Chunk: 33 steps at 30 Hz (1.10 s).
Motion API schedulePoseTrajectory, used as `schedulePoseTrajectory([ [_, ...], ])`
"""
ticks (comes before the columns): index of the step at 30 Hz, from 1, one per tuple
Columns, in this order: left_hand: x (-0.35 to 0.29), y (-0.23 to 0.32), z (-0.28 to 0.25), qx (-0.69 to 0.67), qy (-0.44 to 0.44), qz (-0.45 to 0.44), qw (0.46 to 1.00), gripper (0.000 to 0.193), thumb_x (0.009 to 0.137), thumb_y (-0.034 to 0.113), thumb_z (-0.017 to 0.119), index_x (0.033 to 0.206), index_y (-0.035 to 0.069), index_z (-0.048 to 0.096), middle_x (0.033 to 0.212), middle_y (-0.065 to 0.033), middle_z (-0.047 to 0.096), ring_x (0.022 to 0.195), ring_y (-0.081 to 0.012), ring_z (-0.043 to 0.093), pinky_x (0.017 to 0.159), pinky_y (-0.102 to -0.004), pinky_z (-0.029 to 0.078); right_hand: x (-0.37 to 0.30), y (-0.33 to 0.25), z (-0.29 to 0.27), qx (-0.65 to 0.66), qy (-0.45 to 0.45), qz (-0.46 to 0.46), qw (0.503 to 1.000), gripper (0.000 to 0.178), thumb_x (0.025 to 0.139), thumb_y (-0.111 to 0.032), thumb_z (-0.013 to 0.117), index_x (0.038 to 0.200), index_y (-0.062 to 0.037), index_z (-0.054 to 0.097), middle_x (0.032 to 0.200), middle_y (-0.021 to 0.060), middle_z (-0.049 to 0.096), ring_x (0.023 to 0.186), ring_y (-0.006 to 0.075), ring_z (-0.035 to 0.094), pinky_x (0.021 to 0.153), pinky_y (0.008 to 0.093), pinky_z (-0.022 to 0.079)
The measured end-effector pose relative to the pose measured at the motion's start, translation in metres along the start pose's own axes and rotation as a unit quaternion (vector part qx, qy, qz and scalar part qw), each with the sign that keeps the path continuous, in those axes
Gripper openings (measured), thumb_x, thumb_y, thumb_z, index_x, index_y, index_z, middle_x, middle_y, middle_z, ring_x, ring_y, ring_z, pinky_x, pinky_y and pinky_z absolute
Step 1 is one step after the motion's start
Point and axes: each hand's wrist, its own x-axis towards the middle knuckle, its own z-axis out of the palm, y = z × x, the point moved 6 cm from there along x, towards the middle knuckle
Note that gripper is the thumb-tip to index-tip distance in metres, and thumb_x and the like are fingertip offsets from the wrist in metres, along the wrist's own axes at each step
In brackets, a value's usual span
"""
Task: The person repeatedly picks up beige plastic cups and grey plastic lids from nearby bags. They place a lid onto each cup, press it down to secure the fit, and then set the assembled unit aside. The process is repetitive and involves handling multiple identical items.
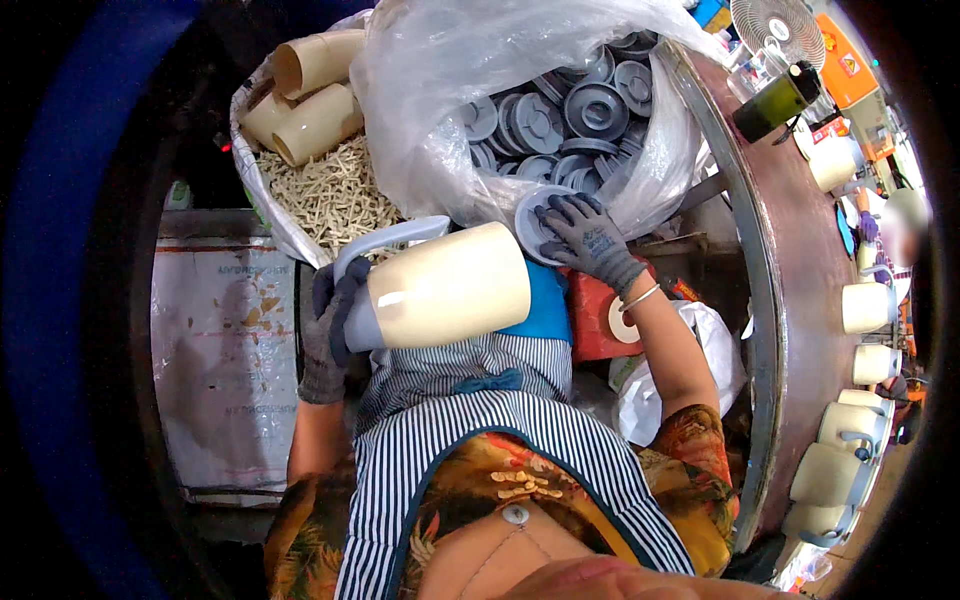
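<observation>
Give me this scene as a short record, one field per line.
Left hand: gloved, holding a cream jug at its grey-blue end
Right hand: gloved, laid on a grey disc beside the jug's other end
Plastic bag: open, holding more grey discs
Sack: cream cylinders on small pale pieces
Table: at right, with more cream jugs and a green bottle
</observation>
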Motion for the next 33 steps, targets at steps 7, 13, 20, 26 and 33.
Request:
schedulePoseTrajectory([
  [7,-0.016,-0.036,0.003,-0.406,0.098,-0.225,0.88,0.035,0.099,0.022,0.055,0.129,0.004,0.052,0.119,-0.0167,0.061,0.108,-0.0309,0.061,0.086,-0.0404,0.054,0.025,-0.018,-0.002,-0.07,-0.113,0.01,0.991,0.049,0.084,-0.036,0.066,0.131,-0.0247,0.061,0.133,0.0136,0.056,0.119,0.0319,0.054,0.101,0.0512,0.041],
  [13,-0.012,-0.027,-0.001,-0.489,0.085,-0.253,0.83,0.043,0.102,0.036,0.047,0.12,-0.002,0.057,0.108,-0.0127,0.066,0.101,-0.0238,0.065,0.089,-0.0389,0.052,-0.006,-0.024,-0.053,0.621,0.176,0.197,0.738,0.051,0.083,-0.008,0.058,0.133,0.0009,0.056,0.133,0.0186,0.056,0.125,0.0263,0.055,0.103,0.0347,0.044],
  [20,0.014,-0.002,0.021,-0.586,0.005,-0.285,0.759,0.038,0.1,0.035,0.051,0.113,0.0,0.06,0.106,-0.0135,0.066,0.096,-0.025,0.065,0.085,-0.0385,0.053,-0.031,-0.097,-0.123,0.421,0.347,0.076,0.835,0.055,0.075,-0.021,0.065,0.125,-0.0006,0.061,0.122,0.021,0.059,0.11,0.0353,0.058,0.095,0.0408,0.046],
  [26,0.029,0.015,0.026,-0.562,-0.035,-0.278,0.779,0.036,0.1,0.035,0.05,0.109,0.001,0.061,0.107,-0.0138,0.066,0.096,-0.0245,0.065,0.088,-0.0377,0.052,-0.052,-0.104,-0.129,0.378,0.353,0.016,0.856,0.056,0.08,-0.029,0.066,0.128,-0.0018,0.057,0.121,0.0215,0.06,0.111,0.0398,0.056,0.096,0.0486,0.044],
  [33,0.037,0.067,0.003,-0.3,-0.015,-0.141,0.943,0.033,0.093,0.031,0.062,0.109,0.003,0.06,0.11,-0.0137,0.064,0.106,-0.0256,0.062,0.098,-0.0412,0.048,-0.068,-0.094,0.005,0.627,0.211,0.166,0.732,0.056,0.093,-0.023,0.062,0.14,-0.0004,0.044,0.141,0.0185,0.049,0.129,0.0305,0.048,0.11,0.039,0.036],
])
